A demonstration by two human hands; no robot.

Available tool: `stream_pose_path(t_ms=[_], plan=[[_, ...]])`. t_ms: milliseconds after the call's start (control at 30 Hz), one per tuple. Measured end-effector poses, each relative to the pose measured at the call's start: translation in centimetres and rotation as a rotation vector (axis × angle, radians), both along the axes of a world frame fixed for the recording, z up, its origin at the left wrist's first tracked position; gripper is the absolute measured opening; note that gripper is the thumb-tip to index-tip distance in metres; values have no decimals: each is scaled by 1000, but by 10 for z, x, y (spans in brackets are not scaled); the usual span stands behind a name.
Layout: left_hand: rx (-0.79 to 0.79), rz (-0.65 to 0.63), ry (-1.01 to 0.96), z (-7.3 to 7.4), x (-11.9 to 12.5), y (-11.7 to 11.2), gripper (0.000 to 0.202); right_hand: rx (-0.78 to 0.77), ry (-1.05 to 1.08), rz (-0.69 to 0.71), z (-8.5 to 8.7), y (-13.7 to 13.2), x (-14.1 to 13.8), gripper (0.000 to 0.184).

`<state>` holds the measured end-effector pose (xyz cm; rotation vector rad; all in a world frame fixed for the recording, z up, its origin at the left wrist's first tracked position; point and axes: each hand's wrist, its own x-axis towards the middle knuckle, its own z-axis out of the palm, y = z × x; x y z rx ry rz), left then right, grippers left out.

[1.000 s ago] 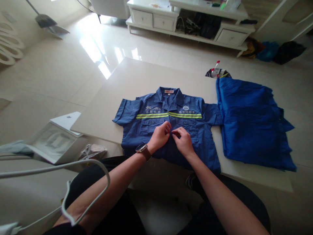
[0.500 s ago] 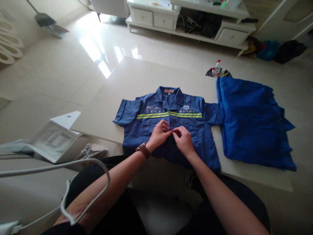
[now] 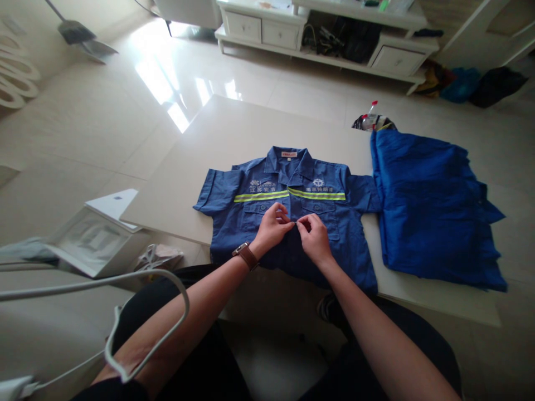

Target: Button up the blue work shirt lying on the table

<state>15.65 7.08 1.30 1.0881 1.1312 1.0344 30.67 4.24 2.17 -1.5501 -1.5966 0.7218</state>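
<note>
A blue short-sleeved work shirt [image 3: 251, 214] with a yellow-green reflective band lies face up on the low beige table [image 3: 234, 139], collar away from me. My left hand [image 3: 273, 227], with a brown-strapped watch on the wrist, pinches the shirt's front edge at mid-chest. My right hand [image 3: 314, 236] pinches the opposite front edge right beside it, fingertips almost touching. Both hands are closed on the fabric along the button line.
A stack of brighter blue folded garments [image 3: 430, 206] lies on the table's right part, with a small bottle and dark bag [image 3: 371, 122] behind it. An open white box [image 3: 98, 236] stands on the floor at left. A white cable [image 3: 125, 334] crosses my lap. A white cabinet [image 3: 326, 33] stands beyond.
Both hands have crept slightly up the shirt front toward the collar, still pinching the two edges together. The shirt and the pile lie as before.
</note>
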Motion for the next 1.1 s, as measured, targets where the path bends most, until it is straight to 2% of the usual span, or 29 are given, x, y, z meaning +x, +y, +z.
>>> stream_pose_path(t_ms=[233,400,633,767,967,1100], plan=[[-12,-14,-9,3,1,0,37,-130,143,-80,-16,5,5,14],[-20,-34,-2,6,2,1,37,-267,304,-160,-26,8,5,23],[-53,-53,102,-9,2,-1,33,-321,421,-207,-27,8,4,36],[-106,-101,81,-8,1,-3,34,-332,416,-205,-27,8,4,32],[-111,-111,94,-1,0,-2,37,-186,248,-194,-25,8,6,22],[-127,-121,93,-2,0,-2,42,-268,287,-217,-26,9,7,21]])
